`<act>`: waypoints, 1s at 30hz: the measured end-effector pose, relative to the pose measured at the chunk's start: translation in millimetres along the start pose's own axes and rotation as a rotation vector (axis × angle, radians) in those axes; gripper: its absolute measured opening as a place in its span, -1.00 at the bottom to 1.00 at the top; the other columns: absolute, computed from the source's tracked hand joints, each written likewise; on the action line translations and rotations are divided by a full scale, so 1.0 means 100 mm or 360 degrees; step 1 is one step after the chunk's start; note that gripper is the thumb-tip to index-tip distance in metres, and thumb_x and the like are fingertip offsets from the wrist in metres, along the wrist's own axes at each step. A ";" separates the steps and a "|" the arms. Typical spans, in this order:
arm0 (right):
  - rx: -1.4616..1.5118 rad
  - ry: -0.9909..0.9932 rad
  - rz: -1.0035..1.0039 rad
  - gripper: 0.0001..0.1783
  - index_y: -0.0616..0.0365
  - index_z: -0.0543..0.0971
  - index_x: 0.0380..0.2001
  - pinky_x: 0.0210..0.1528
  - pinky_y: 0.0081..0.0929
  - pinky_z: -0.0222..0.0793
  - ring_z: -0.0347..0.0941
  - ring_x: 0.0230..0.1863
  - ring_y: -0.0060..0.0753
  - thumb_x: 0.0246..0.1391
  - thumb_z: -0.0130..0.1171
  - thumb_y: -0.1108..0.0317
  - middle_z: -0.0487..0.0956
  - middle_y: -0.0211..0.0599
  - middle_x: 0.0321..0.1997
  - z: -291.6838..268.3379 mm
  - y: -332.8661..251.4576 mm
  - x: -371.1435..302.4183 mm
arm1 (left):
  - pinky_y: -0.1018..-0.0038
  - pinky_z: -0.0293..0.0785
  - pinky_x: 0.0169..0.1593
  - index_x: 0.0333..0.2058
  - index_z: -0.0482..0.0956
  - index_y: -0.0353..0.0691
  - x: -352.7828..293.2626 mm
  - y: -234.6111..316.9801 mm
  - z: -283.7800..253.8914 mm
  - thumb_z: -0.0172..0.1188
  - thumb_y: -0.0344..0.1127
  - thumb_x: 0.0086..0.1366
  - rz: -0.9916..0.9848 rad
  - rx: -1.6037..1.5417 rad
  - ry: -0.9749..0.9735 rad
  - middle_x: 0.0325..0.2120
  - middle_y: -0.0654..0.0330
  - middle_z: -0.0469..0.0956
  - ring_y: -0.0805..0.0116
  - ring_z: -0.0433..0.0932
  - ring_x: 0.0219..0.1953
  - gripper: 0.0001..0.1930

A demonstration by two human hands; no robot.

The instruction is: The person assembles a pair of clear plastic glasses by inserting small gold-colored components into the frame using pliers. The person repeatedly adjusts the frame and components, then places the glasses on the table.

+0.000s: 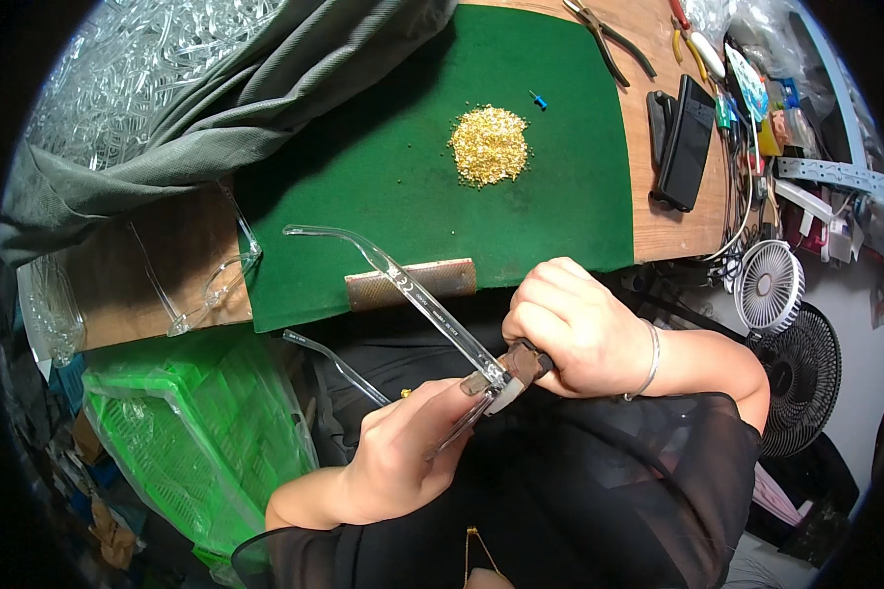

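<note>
A clear plastic eyeglass frame [427, 306] is pinched in my left hand [403, 442], in front of my body and below the table edge. One temple points up and left over the green mat; the other [339, 361] slants lower down. My right hand [580, 324] is closed around a hand tool [523, 363] with a brownish head, which meets the frame at its hinge corner. Fingers hide most of the tool, so its exact kind does not show. My left fingers cover much of the frame's front.
On the green mat [344, 177] lie a pile of tiny gold screws [489, 145] and a blue pin [538, 100]. Pliers [609, 39] and a black phone [686, 142] sit at right. Clear frames [157, 69] heap under grey cloth [236, 128]. A green crate [196, 432] stands lower left.
</note>
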State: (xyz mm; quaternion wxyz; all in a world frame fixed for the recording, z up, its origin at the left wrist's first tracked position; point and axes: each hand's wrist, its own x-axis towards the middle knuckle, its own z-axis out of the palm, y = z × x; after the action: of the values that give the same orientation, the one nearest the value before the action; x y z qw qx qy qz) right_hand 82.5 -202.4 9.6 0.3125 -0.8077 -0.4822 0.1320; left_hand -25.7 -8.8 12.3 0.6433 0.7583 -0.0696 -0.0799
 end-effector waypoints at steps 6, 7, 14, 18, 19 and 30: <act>-0.0118 -0.0035 0.0083 -0.67 0.09 0.38 -0.51 -0.34 -0.40 0.19 0.30 -0.43 -0.29 -0.47 0.27 0.41 0.32 -0.35 -0.53 0.05 -0.02 -0.08 | 0.56 0.44 -0.46 -0.20 0.45 -0.45 -0.04 -0.02 0.12 0.07 -0.76 0.05 0.0025 0.0099 0.0147 -0.48 0.06 0.52 0.37 0.53 -0.53 -0.70; -0.0122 -0.0047 0.0105 -0.67 0.09 0.38 -0.51 -0.34 -0.41 0.19 0.30 -0.43 -0.29 -0.47 0.27 0.41 0.32 -0.36 -0.53 0.04 -0.03 -0.09 | 0.56 0.44 -0.46 -0.20 0.45 -0.46 -0.04 -0.02 0.12 0.06 -0.76 0.05 0.0013 0.0090 0.0133 -0.47 0.07 0.51 0.38 0.53 -0.53 -0.70; 0.0070 -0.0081 0.0125 -0.68 0.12 0.39 -0.45 -0.27 -0.36 0.24 0.33 -0.36 -0.21 -0.38 0.26 0.41 0.35 -0.29 -0.46 0.02 0.01 -0.07 | 0.52 0.51 -0.35 -0.07 0.41 -0.40 -0.01 -0.02 0.06 0.11 -0.71 0.05 -0.0268 -0.0310 -0.0028 -0.30 0.01 0.55 0.30 0.58 -0.43 -0.59; 0.0163 -0.0130 0.0088 -0.64 0.16 0.42 -0.36 -0.15 -0.33 0.26 0.33 -0.26 -0.13 -0.34 0.27 0.42 0.38 -0.20 -0.36 -0.06 0.03 -0.02 | 0.64 0.49 -0.31 0.02 0.33 -0.44 0.01 0.00 0.00 0.03 -0.64 0.21 -0.0550 -0.0885 -0.0120 -0.22 0.10 0.57 0.55 0.55 -0.42 -0.63; 0.0161 -0.0134 0.0067 -0.62 0.16 0.42 -0.35 -0.14 -0.33 0.26 0.33 -0.25 -0.13 -0.35 0.27 0.43 0.38 -0.19 -0.35 -0.07 0.04 -0.01 | 0.65 0.49 -0.31 0.03 0.32 -0.45 0.01 0.00 -0.01 0.03 -0.64 0.21 -0.0555 -0.0962 -0.0141 -0.22 0.10 0.57 0.55 0.55 -0.43 -0.62; 0.0105 -0.0090 -0.0021 -0.62 0.17 0.42 -0.37 -0.15 -0.32 0.26 0.33 -0.26 -0.15 -0.39 0.26 0.45 0.39 -0.22 -0.36 -0.07 0.08 0.06 | 0.61 0.51 -0.33 0.00 0.35 -0.45 0.00 0.00 0.00 0.08 -0.63 0.19 -0.0534 -0.0748 -0.0085 -0.29 0.12 0.56 0.53 0.55 -0.44 -0.63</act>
State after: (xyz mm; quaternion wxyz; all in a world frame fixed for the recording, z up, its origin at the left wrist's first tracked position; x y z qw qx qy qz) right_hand 94.8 -202.9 10.2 0.3261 -0.7897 -0.4916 0.1684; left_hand -25.2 -8.6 12.5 0.7771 0.5869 0.0603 -0.2189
